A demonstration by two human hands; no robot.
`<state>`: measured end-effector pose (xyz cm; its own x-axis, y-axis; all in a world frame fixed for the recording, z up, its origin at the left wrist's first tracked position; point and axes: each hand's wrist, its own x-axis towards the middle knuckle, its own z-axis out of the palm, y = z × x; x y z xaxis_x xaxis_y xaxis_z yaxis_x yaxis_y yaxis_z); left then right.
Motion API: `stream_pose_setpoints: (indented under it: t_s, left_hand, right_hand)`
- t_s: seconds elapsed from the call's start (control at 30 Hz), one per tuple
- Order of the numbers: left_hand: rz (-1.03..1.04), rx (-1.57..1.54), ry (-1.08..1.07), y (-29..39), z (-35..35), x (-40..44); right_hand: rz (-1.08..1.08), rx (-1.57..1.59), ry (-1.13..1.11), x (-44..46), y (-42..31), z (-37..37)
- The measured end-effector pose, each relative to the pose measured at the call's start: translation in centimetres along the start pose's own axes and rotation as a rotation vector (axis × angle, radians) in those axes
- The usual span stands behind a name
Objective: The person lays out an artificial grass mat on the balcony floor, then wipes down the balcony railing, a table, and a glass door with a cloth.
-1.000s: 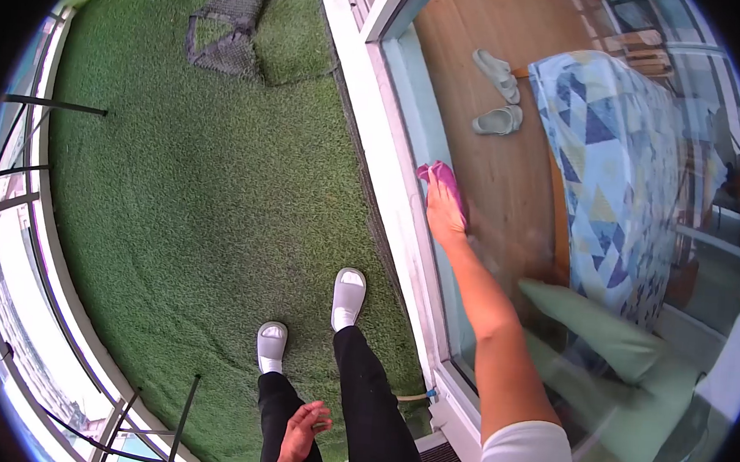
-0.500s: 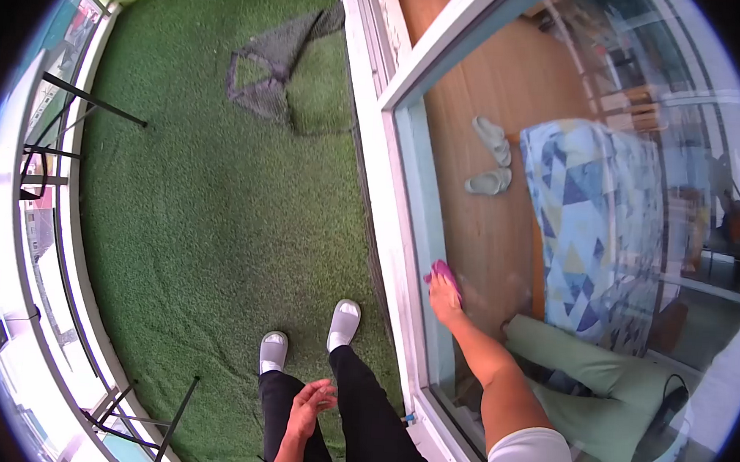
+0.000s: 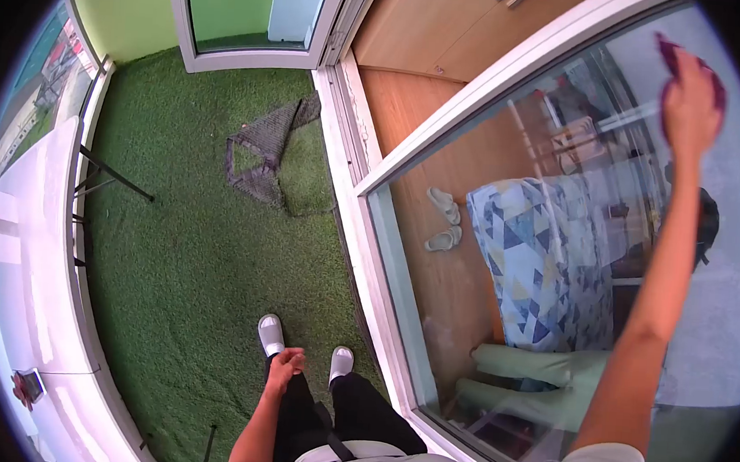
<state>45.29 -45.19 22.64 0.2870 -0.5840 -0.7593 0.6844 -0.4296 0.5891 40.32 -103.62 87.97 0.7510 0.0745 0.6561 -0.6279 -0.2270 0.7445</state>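
Note:
High on the glass pane [image 3: 556, 242], at the upper right, my right hand [image 3: 693, 107] is closed on a dark magenta cloth [image 3: 719, 100] and presses it to the surface. That arm is stretched far out, and part of the cloth is hidden behind the fingers. Low in the middle, my left hand [image 3: 287, 363] hangs in front of my dark trousers with its fingers loosely bent and apart. Nothing shows in it.
Green artificial turf [image 3: 214, 281] covers the floor, with a folded grey mat [image 3: 260, 156] on it. An open glazed door [image 3: 249, 58] stands ahead. Along the left run a white ledge [image 3: 45, 279] and black metal legs [image 3: 119, 173]. Behind the glass are slippers [image 3: 443, 238] and a patterned bed cover [image 3: 529, 266].
My right hand has swept the cloth from low beside the frame up to the upper right of the pane. My left hand has shifted slightly left and up. The view has tilted upward.

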Motion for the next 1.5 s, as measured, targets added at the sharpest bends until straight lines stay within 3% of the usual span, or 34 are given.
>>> stream_pose_setpoints:
  t_s: [0.03, 0.1, 0.13, 0.2, 0.27, 0.33, 0.37, 0.4, 0.53, 0.67, 0.8, 0.83, 1.0, 1.13, 1.23, 1.37, 1.43, 1.5]
  left_hand:
    - [0.007, -0.001, 0.028, 1.4, -1.3, 0.2]
    - [0.018, -0.001, 0.072, 3.4, -3.7, 1.0]
    - [0.025, 0.001, 0.092, 3.8, -5.0, 1.6]
    - [-0.017, 0.046, 0.144, 4.1, -6.3, 3.0]
    - [-0.022, 0.019, 0.189, 5.1, -6.7, 4.1]
    - [-0.037, -0.001, 0.214, 5.7, -5.7, 4.8]
    - [-0.056, -0.013, 0.206, 5.7, -5.1, 5.3]
    - [-0.075, -0.028, 0.198, 5.7, -4.4, 6.2]
    - [-0.09, -0.216, 0.208, 4.7, -0.5, 8.1]
    - [-0.176, -0.285, 0.213, 1.2, 3.0, 10.1]
    - [-0.325, -0.269, 0.248, -1.9, 6.7, 11.7]
    - [-0.332, -0.269, 0.256, -2.5, 7.4, 12.1]
    - [-0.428, -0.336, 0.295, -5.0, 9.9, 12.8]
    - [-0.478, -0.335, 0.333, -6.1, 10.5, 13.0]
    - [-0.49, -0.317, 0.334, -6.0, 10.5, 13.0]
    - [-0.456, -0.292, 0.303, -4.2, 9.7, 12.6]
    - [-0.398, -0.303, 0.3, -2.9, 9.2, 12.7]
    - [-0.342, -0.269, 0.257, -1.1, 8.3, 12.5]
  right_hand:
    - [0.006, -0.067, -0.007, 2.6, 5.1, -0.4]
    - [0.395, -0.41, -0.136, 4.8, 13.4, 2.0]
    - [0.236, -0.228, 0.124, 5.9, 9.9, -1.7]
    - [0.414, -0.738, -0.322, 5.7, 10.1, 4.1]
    - [0.152, -0.254, -0.146, 3.6, 4.5, 4.6]
    - [-0.074, -0.587, -0.262, -0.4, -11.1, 3.7]
    - [-0.063, -0.28, -0.286, -4.8, -16.5, 5.3]
    - [0.032, -0.196, -0.496, -8.2, -22.5, 5.7]
    - [-0.089, 0.122, -0.801, -24.5, -38.9, 8.9]
    - [-0.428, 0.538, -1.026, -37.6, -51.2, 11.5]
    - [-0.774, 0.545, -0.998, -47.6, -61.6, 14.1]
    - [-0.833, 0.579, -1.085, -49.3, -63.9, 14.9]
    - [-0.948, 0.584, -1.087, -55.3, -72.3, 17.6]
    - [-1.005, 0.568, -1.037, -57.8, -76.0, 18.4]
    - [-1.066, 0.599, -1.238, -59.1, -76.3, 17.7]
    - [-0.997, 0.619, -1.065, -63.1, -71.3, 12.8]
    - [-0.84, 0.702, -1.013, -66.9, -68.4, 10.1]
    - [-0.827, 0.745, -1.156, -59.8, -62.5, 8.4]
